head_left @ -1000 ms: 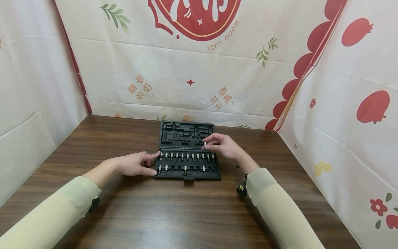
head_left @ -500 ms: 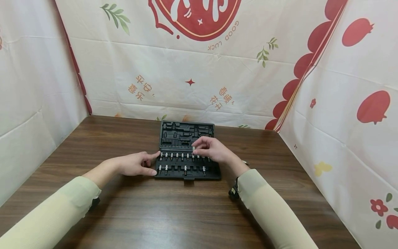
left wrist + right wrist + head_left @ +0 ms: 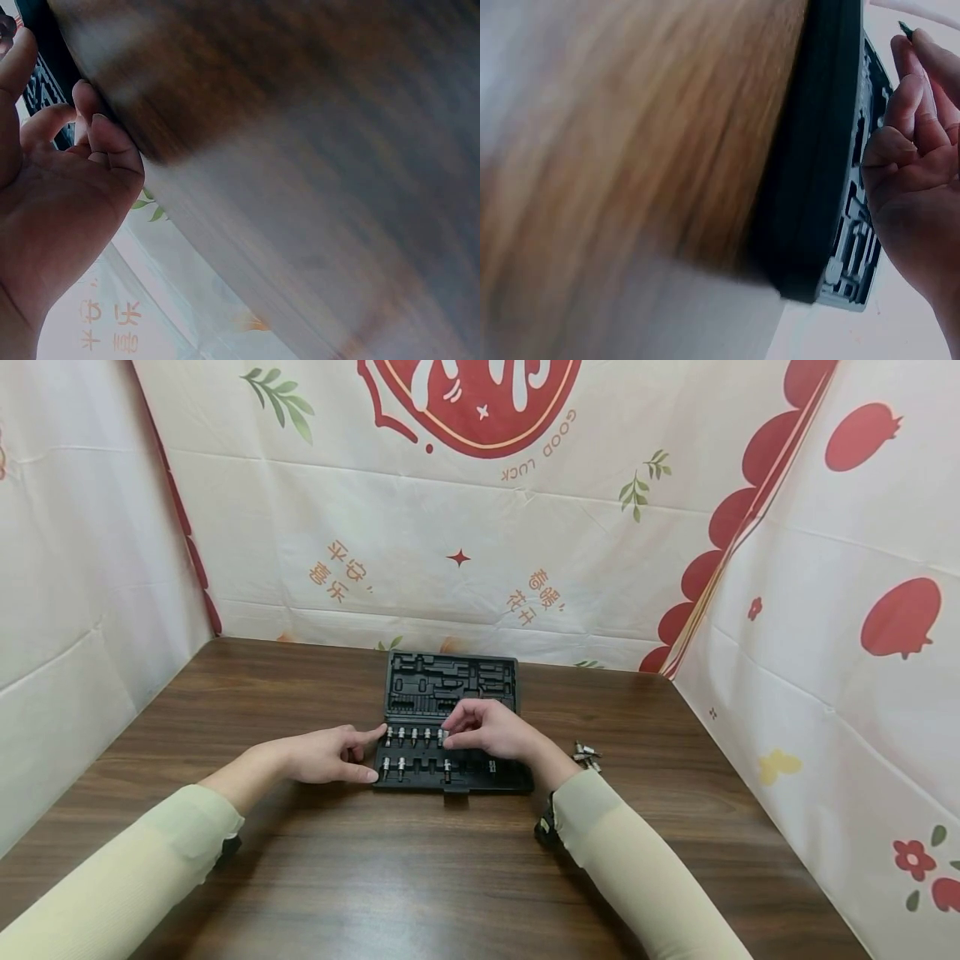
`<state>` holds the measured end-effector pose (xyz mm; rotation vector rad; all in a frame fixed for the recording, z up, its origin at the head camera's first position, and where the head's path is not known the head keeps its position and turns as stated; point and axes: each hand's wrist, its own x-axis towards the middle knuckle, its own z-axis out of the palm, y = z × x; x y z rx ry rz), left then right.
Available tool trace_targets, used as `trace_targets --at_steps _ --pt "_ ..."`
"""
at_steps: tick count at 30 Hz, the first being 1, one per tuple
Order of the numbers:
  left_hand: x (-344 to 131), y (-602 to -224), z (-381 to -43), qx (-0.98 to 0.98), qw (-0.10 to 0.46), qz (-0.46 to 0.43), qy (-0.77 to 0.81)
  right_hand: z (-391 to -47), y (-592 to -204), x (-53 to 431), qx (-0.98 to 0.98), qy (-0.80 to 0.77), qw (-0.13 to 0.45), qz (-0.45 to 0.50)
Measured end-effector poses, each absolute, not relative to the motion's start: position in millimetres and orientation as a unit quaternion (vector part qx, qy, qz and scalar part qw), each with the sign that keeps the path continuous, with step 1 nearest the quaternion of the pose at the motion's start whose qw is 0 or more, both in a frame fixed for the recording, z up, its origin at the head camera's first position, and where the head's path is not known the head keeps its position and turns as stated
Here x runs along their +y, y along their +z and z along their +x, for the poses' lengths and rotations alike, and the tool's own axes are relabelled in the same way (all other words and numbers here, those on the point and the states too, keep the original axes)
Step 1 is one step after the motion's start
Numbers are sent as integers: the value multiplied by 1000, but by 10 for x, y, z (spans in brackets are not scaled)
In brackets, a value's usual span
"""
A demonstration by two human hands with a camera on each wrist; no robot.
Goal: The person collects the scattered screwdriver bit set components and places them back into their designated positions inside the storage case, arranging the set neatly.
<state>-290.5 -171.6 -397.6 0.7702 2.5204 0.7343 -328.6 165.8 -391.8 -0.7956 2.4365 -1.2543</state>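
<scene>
Case (image 3: 420,787), black, moulded, lid laid open, centre of the head frame. Bits (image 3: 414,737), silver-topped, in two tray rows, the lower sparser. Right hand (image 3: 491,729): thumb and fingertips pinching a single bit (image 3: 905,30) by the upper row. Left hand (image 3: 326,756): forefinger and thumb spread against the case's left edge. Loose pile (image 3: 587,754), right of centre, on wood-grain table (image 3: 360,877). Right-wrist view only: pinched piece's dark pointed tip, upper right.

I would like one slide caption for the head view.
Left hand touches open black case; right hand pinches a bit.
</scene>
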Motion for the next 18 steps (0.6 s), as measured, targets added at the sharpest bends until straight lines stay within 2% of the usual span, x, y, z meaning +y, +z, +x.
trace_targets --at_steps 18 --pt "-1716 -3974 -2910 905 199 269 264 -3250 -3933 1357 849 -390 185 -304"
